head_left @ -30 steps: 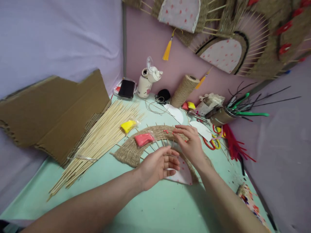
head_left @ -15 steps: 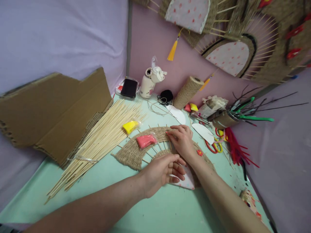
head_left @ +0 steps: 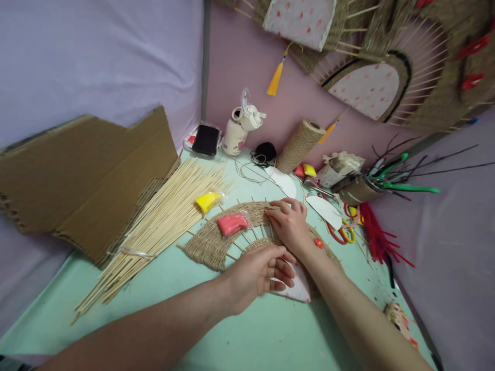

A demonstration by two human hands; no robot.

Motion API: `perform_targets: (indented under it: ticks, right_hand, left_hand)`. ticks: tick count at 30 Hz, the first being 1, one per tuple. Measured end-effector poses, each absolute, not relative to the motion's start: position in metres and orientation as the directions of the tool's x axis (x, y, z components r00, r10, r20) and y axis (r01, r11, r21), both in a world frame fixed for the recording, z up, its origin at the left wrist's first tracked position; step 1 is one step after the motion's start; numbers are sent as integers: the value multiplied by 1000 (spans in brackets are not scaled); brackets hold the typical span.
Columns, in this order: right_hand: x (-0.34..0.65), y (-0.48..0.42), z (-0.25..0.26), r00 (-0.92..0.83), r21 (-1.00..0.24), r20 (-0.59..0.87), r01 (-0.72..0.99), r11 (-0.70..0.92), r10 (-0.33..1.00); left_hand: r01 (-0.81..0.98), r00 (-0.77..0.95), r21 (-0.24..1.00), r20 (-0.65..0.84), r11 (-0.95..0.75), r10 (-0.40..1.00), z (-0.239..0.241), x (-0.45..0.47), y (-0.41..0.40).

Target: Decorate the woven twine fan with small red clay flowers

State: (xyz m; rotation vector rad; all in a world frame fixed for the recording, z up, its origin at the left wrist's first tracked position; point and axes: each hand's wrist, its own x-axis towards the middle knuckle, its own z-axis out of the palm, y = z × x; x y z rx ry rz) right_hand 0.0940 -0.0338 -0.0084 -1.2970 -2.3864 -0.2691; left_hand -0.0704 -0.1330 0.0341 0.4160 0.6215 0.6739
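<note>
A fan-shaped weave of twine on thin sticks [head_left: 207, 242] lies on the table under both my hands. My right hand [head_left: 288, 221] rests on its upper band, fingers bent together, with a tiny red piece [head_left: 266, 211] at the fingertips. My left hand [head_left: 263, 275] hovers palm inward over the lower part, fingers loosely curled and apart, holding nothing. A spotted white panel [head_left: 296, 288] shows partly below it. On the woven band lies a bag of red modelling clay [head_left: 233, 224]. A small red flower [head_left: 318, 242] sits right of my right wrist.
Left of the weave lie a bundle of thin sticks [head_left: 162, 226], a yellow clay bag [head_left: 208, 201] and folded cardboard [head_left: 100, 175]. Behind stand a white bottle [head_left: 234, 135] and a twine spool [head_left: 299, 147]. Scissors [head_left: 348, 234] and red pipe cleaners [head_left: 373, 232] lie right.
Both hands hold nearly the same pose, the right one still at the tiny red piece. The view has shifted very slightly.
</note>
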Motion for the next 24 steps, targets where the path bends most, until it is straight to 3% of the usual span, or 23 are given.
perform_targets:
  ticks: [20,24]
  right_hand:
    - [100,-43,-2,-533,2,370,820,573,761]
    - [102,-42,1,-473,-39,429,841,539,770]
  left_hand:
    - [-448,600,554,-396,702,695,36,-71,-133]
    - [-443,601,561,-393,699,696,36,-71,-133]
